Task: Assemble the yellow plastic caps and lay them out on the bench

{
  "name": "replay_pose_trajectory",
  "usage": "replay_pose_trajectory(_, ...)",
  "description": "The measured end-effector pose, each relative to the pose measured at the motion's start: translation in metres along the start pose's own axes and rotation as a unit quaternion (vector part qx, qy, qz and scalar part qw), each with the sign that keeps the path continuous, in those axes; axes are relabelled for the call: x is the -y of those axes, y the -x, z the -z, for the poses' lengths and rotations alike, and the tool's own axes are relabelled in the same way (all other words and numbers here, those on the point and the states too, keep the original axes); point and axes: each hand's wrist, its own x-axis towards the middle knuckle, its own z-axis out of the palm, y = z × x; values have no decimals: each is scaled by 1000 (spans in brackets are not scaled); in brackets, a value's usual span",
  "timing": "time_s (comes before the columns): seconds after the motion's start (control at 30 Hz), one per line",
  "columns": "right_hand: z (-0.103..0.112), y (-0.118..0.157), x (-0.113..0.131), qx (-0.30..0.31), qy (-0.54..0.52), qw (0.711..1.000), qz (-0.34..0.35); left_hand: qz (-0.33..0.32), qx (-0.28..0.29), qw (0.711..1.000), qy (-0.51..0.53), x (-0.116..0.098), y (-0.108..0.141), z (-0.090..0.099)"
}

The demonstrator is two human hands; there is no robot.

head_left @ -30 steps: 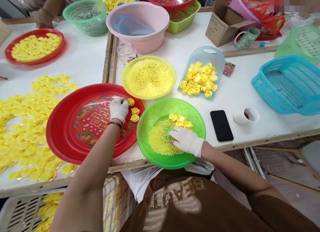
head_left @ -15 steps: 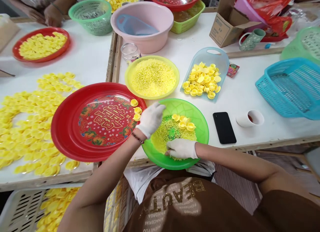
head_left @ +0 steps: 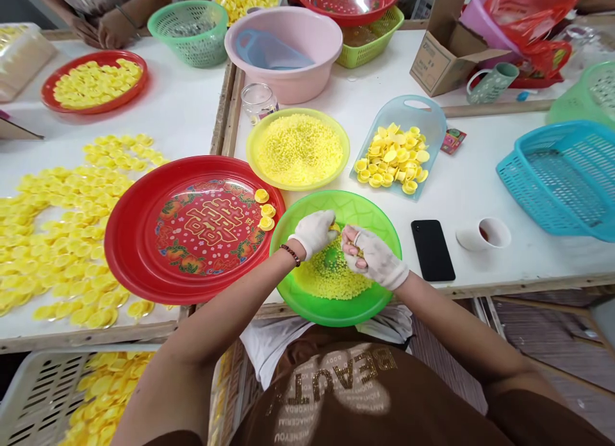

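Note:
Over the green bowl (head_left: 336, 310), my left hand (head_left: 313, 234), in a white glove, pinches a small yellow plastic cup (head_left: 335, 228). My right hand (head_left: 377, 259), gloved with bare fingertips showing, is curled palm up beside it, closed around yellow beads (head_left: 354, 239). More loose yellow beads (head_left: 336, 282) lie in the bowl below both hands. The cups seen in the bowl earlier are hidden behind my right hand. To the left, the red tray (head_left: 129, 231) carries a few yellow cups (head_left: 267, 211) at its right edge.
Behind the green bowl stand a yellow basin (head_left: 250, 152) of beads and a blue scoop (head_left: 416, 116) with yellow cups. A black phone (head_left: 432, 250) and a white cup (head_left: 473, 236) are at right. Many yellow pieces (head_left: 72, 222) cover the left table. Another person's hands (head_left: 108, 29) rest at the far left.
My left hand has moved right, from the red tray's edge to above the green bowl. My right hand has risen out of the beads and turned its curled fingers toward the left.

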Motion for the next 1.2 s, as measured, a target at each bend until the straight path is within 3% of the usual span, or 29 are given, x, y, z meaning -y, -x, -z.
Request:
replay_pose_trajectory(0.17,-12,-10,13,-66,-46,988,130,51,-24,996,69,3,15,-6)
replay_pose_trajectory(0.37,-10,-18,23,-98,-86,972,197,22,-62,989,131,9,24,-9)
replay_pose_trajectory(0.63,1,-21,23,-99,-104,965,220,67,-8,998,18,-9,15,-12)
replay_pose_trajectory(0.77,-9,-23,24,-105,-95,957,252,27,-41,993,106,-19,26,-9)
replay_pose_trajectory(0.93,-22,-28,17,-114,-23,937,328,-9,-85,968,238,-32,49,-7)
replay_pose_trajectory(1.07,-23,-29,10,-95,9,926,365,-18,-115,957,266,-35,56,-9)
replay_pose_trajectory(1.2,-22,-25,13,-101,-20,936,337,-12,-111,960,257,-32,61,-11)
